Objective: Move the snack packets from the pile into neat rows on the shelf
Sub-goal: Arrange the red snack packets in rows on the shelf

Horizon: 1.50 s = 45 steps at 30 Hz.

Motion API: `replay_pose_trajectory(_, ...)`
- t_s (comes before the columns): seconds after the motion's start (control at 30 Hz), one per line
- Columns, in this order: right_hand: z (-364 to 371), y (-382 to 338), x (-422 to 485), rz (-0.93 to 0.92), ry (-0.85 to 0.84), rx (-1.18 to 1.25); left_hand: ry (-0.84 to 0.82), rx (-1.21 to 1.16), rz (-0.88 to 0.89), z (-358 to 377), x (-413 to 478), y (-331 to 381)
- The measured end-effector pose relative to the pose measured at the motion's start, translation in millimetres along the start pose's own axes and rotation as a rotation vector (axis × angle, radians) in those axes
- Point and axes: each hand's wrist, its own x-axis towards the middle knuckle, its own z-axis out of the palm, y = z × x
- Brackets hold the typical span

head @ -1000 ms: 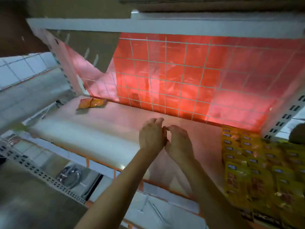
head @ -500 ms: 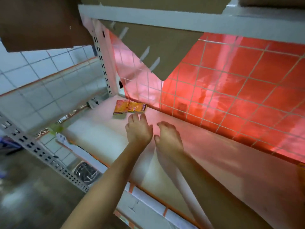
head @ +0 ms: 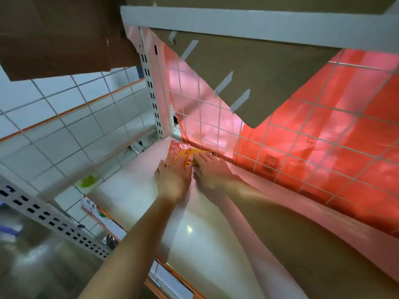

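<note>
Orange-red foil snack packet (head: pixel 177 150) and yellow snack packet (head: pixel 194 151) lie touching in back left corner of glossy white shelf board (head: pixel 194 244), beside white wire grid (head: pixel 239 137). My left hand (head: pixel 172 176) flat on orange-red one, my right hand (head: pixel 212 171) flat on yellow one; fingers straight, pressing, not curled round either

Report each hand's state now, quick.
Left hand: open, fingers flat on the orange packet.
Right hand: open, fingers flat on the yellow packet.
</note>
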Motion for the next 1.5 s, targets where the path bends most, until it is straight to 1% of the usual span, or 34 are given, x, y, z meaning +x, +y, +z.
replay_pose_trajectory(0.13,3,2,-13,0.043,0.080,-0.144,0.115,-0.049,-0.043,-2,-4,1)
replay_pose_trajectory(0.2,2,3,-17,0.043,0.116,-0.169,0.124,-0.146,-0.061,-3,-8,1)
replay_pose_trajectory(0.27,1,4,-19,0.014,0.139,-0.158,0.082,-0.314,-0.125,-9,-12,4)
replay_pose_trajectory(0.33,2,7,-25,-0.008,0.123,-0.138,0.032,-0.437,-0.186,-15,-18,8)
replay_pose_trajectory(0.4,7,8,-38,0.000,0.095,-0.117,-0.001,-0.498,-0.181,-19,-26,12)
replay_pose_trajectory(0.47,11,8,-55,0.022,0.116,-0.099,-0.038,-0.545,-0.186,-23,-36,17)
replay_pose_trajectory(0.53,11,5,-73,0.052,0.151,-0.093,-0.104,-0.596,-0.224,-29,-48,24)
replay_pose_trajectory(0.6,11,3,-94,0.087,0.159,-0.070,-0.175,-0.642,-0.224,-34,-63,36)
replay_pose_trajectory(0.73,8,8,-134,0.117,0.235,-0.020,-0.272,-0.694,-0.112,-38,-94,58)
replay_pose_trajectory(0.83,-3,19,-172,0.186,0.207,0.001,-0.326,-0.700,-0.037,-39,-117,75)
replay_pose_trajectory(0.9,-1,29,-202,0.225,0.270,0.069,-0.361,-0.703,0.010,-38,-133,88)
replay_pose_trajectory(0.97,5,40,-231,0.291,0.352,0.166,-0.398,-0.745,0.079,-36,-150,105)
replay_pose_trajectory(1.1,10,63,-282,0.412,0.430,0.288,-0.489,-0.817,0.212,-32,-178,148)
replay_pose_trajectory(1.2,6,76,-315,0.540,0.480,0.356,-0.567,-0.875,0.247,-26,-197,175)
replay_pose_trajectory(1.27,0,83,-331,0.602,0.560,0.454,-0.622,-0.920,0.271,-21,-209,188)
replay_pose_trajectory(1.4,-28,102,-356,0.709,0.836,0.734,-0.695,-1.030,0.347,-16,-224,213)
replay_pose_trajectory(1.5,-52,112,-377,0.707,0.892,0.840,-0.721,-1.094,0.416,-25,-234,234)
